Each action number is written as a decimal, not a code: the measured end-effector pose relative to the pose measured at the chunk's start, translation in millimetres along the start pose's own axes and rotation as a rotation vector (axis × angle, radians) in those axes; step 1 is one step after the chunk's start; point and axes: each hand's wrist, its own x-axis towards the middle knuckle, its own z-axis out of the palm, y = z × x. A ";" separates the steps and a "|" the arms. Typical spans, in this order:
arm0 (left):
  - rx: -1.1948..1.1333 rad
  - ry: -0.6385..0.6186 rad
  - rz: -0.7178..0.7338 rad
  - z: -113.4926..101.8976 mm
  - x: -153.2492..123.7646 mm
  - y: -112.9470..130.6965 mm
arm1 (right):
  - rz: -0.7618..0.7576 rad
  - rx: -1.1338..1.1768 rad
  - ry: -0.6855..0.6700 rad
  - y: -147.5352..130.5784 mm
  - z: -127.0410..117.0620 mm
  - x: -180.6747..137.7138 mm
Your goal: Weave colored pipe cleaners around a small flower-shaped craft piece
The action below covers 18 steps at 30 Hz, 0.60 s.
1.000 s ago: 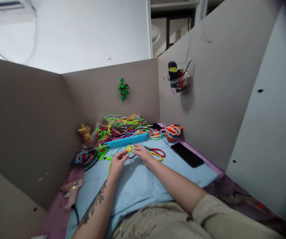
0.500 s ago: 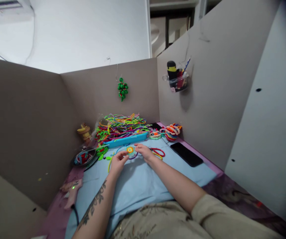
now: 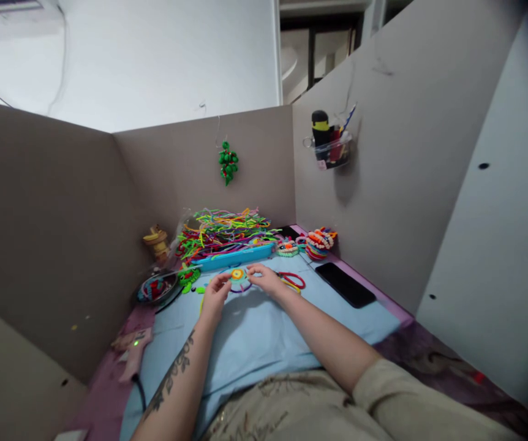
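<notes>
A round coil of pipe cleaners (image 3: 237, 275), orange and yellow in the middle with pale green and purple further out, is held above the blue cloth (image 3: 264, 343). My left hand (image 3: 218, 291) pinches its left edge between thumb and fingers. On the right edge, my right hand (image 3: 264, 278) is closed with its fingertips on the coil. Just right of that hand lie red pipe cleaner loops (image 3: 295, 280) on the cloth. Green pipe cleaner pieces (image 3: 189, 278) lie to the left of my left hand.
Behind the hands, a blue tray (image 3: 234, 258) bears a heap of colourful pipe cleaners (image 3: 227, 229). A black phone (image 3: 345, 285) lies right. At left are a pink glue gun (image 3: 133, 355) and a dark bowl (image 3: 156, 288). Finished pipe-cleaner figures (image 3: 320, 244) stand back right. Grey panels (image 3: 374, 159) enclose the table.
My left hand has shifted slightly left and up, and the coil has moved a little left and up with it. Both hands keep hold of it. The camera view has shifted slightly.
</notes>
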 end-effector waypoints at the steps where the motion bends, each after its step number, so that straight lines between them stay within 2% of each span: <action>1: 0.028 0.022 0.021 -0.1 0.1 -0.2 | -0.010 -0.015 0.009 1.2 1.5 -0.6; 5: 0.176 0.186 0.154 0.3 -1.3 -0.1 | -0.030 -0.101 0.181 5.2 5.7 -0.6; 7: 0.213 0.169 0.183 2.2 -2.9 -0.3 | -0.025 -0.139 0.256 5.1 7.0 -0.5; 9: 0.228 0.093 0.179 5.2 -4.6 -0.9 | -0.017 -0.146 0.291 2.9 9.1 -1.7; 12: 0.255 0.027 0.176 8.9 -5.9 -2.4 | -0.031 -0.133 0.270 -3.5 14.3 -6.4; 18: 0.258 0.061 0.206 5.8 -5.9 0.5 | -0.123 -0.188 0.174 -15.9 22.5 -15.9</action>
